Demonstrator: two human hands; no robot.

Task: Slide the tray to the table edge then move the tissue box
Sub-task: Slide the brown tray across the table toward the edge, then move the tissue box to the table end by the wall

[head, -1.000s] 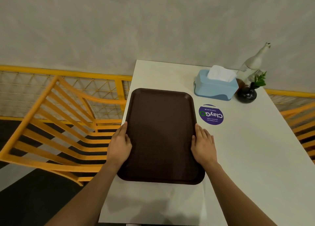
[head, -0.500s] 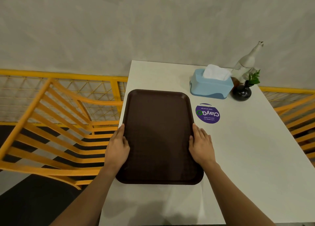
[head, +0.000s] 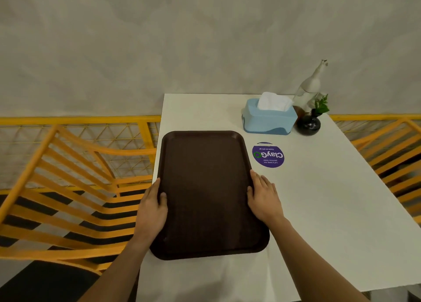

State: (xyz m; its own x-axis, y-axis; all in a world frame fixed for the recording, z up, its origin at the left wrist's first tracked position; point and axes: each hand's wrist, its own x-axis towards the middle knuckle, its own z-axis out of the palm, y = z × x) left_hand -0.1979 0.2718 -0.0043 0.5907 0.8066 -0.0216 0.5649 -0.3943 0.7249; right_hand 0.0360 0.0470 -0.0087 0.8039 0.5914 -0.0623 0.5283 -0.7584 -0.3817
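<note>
A dark brown tray [head: 206, 187] lies on the white table [head: 330, 210], its left side flush with the table's left edge. My left hand [head: 151, 208] grips the tray's left rim, thumb on top. My right hand [head: 264, 198] holds the right rim, fingers resting flat on the table beside it. A light blue tissue box [head: 268, 119] with white tissue sticking out stands beyond the tray's far right corner, apart from it.
A round purple sticker [head: 268, 155] lies flat on the table between tray and box. A black vase with a green sprig [head: 308, 124] and a clear bottle [head: 307, 89] stand right of the box. Orange chairs [head: 68, 187] flank the table; a wall is behind.
The tray has shifted slightly left, reaching the table's left edge, with both hands still on its rims. The camera view has moved a little.
</note>
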